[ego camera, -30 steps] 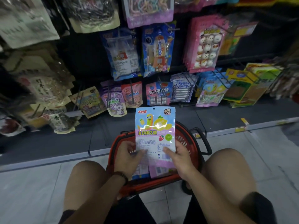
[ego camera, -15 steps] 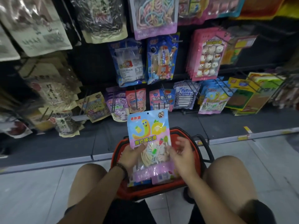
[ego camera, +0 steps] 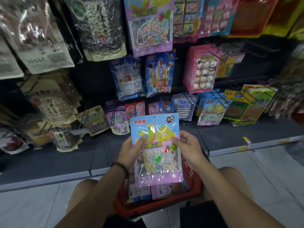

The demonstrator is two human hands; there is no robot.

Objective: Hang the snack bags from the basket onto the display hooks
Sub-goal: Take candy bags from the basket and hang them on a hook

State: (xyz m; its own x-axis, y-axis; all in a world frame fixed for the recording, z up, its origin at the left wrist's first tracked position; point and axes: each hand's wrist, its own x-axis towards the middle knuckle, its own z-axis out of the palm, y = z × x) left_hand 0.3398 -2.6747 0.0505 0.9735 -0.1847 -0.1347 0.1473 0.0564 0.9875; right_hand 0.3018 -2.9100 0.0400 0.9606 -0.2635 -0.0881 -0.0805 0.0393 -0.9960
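The person squats facing a store rack, with a red basket [ego camera: 195, 183] on the floor [ego camera: 32, 203] between the knees. Both hands hold one snack bag [ego camera: 156, 129] upright above the basket, its printed front toward the camera and its small hang hole at the far top edge. The bag is on none of the display hooks [ego camera: 220, 98]; it is held near the lowest row of hanging packets.

The left hand [ego camera: 130, 150] grips the bag's left edge, with the thumb pressed flat on the front and the fingers hidden behind the bag. A dark bracelet [ego camera: 120, 167] circles that wrist. The right hand [ego camera: 189, 147] pinches the right edge, thumb tip on the front and fingers [ego camera: 185, 137] curled loosely beside the edge.

More bags [ego camera: 141, 193] lie in the basket under the held one, partly covered by it. On the rack, a matching candy bag [ego camera: 151, 27] hangs high up, directly beyond the held one. A pink marshmallow pack [ego camera: 204, 71] hangs to the right and sunflower seed bags [ego camera: 98, 30] to the left.
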